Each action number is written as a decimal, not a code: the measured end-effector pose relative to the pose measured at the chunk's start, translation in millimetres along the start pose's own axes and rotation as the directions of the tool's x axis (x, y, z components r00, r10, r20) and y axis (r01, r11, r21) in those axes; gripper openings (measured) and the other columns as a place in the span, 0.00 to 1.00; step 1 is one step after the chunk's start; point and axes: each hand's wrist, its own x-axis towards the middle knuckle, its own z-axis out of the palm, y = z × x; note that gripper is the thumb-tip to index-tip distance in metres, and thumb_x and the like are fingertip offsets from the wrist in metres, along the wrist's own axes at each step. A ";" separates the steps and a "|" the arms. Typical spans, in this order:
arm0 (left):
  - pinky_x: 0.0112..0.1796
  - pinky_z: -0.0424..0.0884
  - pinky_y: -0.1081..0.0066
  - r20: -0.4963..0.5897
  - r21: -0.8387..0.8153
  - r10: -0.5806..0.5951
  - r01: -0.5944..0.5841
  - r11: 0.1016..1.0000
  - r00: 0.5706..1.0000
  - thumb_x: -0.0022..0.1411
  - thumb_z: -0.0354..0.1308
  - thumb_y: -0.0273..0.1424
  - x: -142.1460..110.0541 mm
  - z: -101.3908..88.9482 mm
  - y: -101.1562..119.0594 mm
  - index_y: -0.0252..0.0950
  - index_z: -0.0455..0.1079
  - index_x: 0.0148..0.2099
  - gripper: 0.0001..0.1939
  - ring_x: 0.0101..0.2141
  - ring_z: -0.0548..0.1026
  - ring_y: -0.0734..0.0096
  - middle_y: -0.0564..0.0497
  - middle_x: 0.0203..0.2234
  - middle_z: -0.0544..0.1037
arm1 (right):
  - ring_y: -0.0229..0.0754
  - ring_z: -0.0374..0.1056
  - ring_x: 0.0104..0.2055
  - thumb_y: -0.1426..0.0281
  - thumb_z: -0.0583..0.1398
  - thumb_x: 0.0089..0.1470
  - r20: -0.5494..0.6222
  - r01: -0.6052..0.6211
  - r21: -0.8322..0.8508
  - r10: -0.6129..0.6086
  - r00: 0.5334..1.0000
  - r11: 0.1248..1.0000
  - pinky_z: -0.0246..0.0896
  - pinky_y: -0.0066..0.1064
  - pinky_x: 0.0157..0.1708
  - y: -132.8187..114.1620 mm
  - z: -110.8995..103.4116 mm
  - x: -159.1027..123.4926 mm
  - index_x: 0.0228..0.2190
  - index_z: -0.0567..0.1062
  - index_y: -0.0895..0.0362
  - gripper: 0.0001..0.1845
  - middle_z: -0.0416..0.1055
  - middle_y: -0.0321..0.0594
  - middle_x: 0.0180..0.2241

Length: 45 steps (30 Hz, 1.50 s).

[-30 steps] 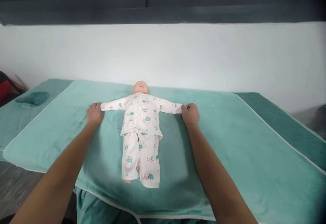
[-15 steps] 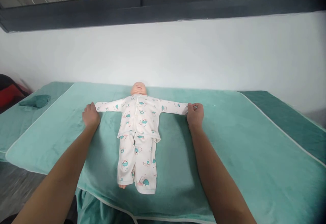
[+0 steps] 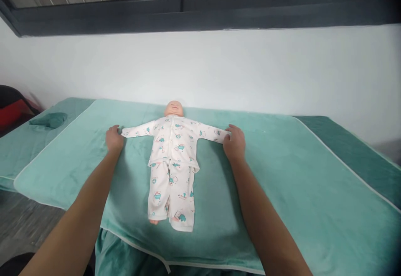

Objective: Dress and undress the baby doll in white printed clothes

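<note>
A baby doll (image 3: 173, 108) lies face up on a green plush cover, its head toward the wall. It wears a white printed long-sleeved top (image 3: 171, 138) and matching trousers (image 3: 181, 196). Both sleeves stretch out to the sides. At the end of the left-hand sleeve (image 3: 138, 131), my left hand (image 3: 114, 139) has its fingers apart, with the thumb by the cuff. My right hand (image 3: 234, 143) is at the end of the other sleeve (image 3: 213, 134), thumb and fingers spread around the cuff. One foot (image 3: 153, 222) peeks from a trouser leg; the other is hidden.
The green cover (image 3: 282, 192) has pale piping and spreads over the bed. A small dark green cushion-like piece (image 3: 50, 120) lies at left, near a red and black object (image 3: 15, 108). Behind are a white wall (image 3: 200, 67) and a dark window frame (image 3: 109, 21).
My right hand has loosened from its pinch on the cuff and shifted left; my left hand's fingers have opened out. The sleeves now slope slightly downward, and the view has shifted a little.
</note>
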 end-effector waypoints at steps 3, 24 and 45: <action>0.51 0.68 0.66 -0.006 -0.169 -0.079 0.077 0.983 0.997 0.57 0.48 0.20 3.4 1.5 -7.7 0.37 0.66 0.61 0.29 0.50 0.74 0.63 0.44 0.48 0.77 | 0.49 0.51 0.69 0.66 0.49 0.63 0.183 0.132 0.068 -0.143 0.973 0.989 0.48 0.46 0.66 -15.3 3.2 -11.1 0.57 0.68 0.59 0.24 0.59 0.53 0.66; 0.47 0.65 0.56 0.016 -0.038 0.051 -0.050 0.998 0.999 0.62 0.48 0.25 3.2 2.2 -3.9 0.37 0.76 0.51 0.20 0.51 0.70 0.49 0.41 0.49 0.78 | 0.49 0.74 0.49 0.68 0.54 0.66 0.156 -0.171 0.501 0.106 0.982 0.849 0.72 0.49 0.49 -143.7 -55.8 -238.0 0.45 0.78 0.49 0.13 0.78 0.44 0.47; 0.48 0.65 0.52 0.023 -0.067 0.073 -0.071 0.995 0.997 0.61 0.52 0.29 2.7 2.9 -4.2 0.38 0.78 0.45 0.15 0.51 0.69 0.45 0.39 0.47 0.76 | 0.45 0.65 0.38 0.80 0.58 0.55 0.383 0.388 0.332 -0.499 0.778 0.860 0.61 0.43 0.49 -239.0 -65.5 -242.2 0.32 0.66 0.52 0.11 0.69 0.36 0.32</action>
